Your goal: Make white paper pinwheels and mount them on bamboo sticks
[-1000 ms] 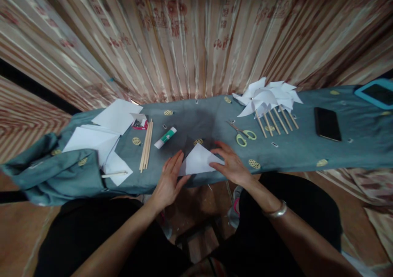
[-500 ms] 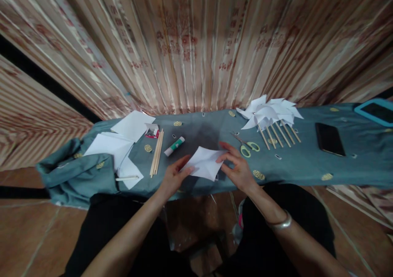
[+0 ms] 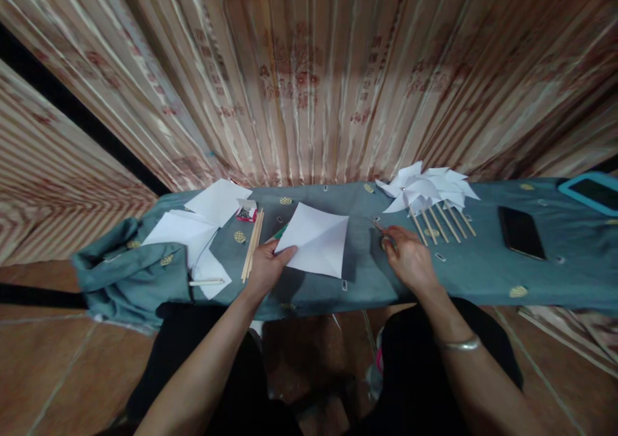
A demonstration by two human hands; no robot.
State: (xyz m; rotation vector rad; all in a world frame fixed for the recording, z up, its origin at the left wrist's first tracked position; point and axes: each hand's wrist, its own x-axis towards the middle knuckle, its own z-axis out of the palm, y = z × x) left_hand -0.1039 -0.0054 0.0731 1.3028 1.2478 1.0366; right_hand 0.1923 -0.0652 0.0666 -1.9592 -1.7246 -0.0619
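Observation:
My left hand (image 3: 267, 265) pinches the left edge of a creased white paper square (image 3: 316, 239), thumb on top. The square is held over the middle of the cloth-covered table. It hides most of a green and white glue stick (image 3: 280, 231). On the right, my right hand (image 3: 409, 255) is closed around the handles of a pair of scissors (image 3: 376, 224). Only their blades and a bit of the handle show past my fingers, pointing away to the upper left. Just beyond that hand lie several white paper pinwheels (image 3: 425, 188) on wooden sticks.
Left of my left hand are loose wooden sticks (image 3: 252, 246), a small red and white box of pins (image 3: 247, 210) and white paper sheets (image 3: 181, 233). A white pen (image 3: 206, 283) lies nearby. A black phone (image 3: 521, 232) and a blue-framed tablet (image 3: 593, 191) are at the right.
My right hand has let go of the paper, moved right and closed on the scissors. The paper square stays in my left hand, now turned and lying flatter to view.

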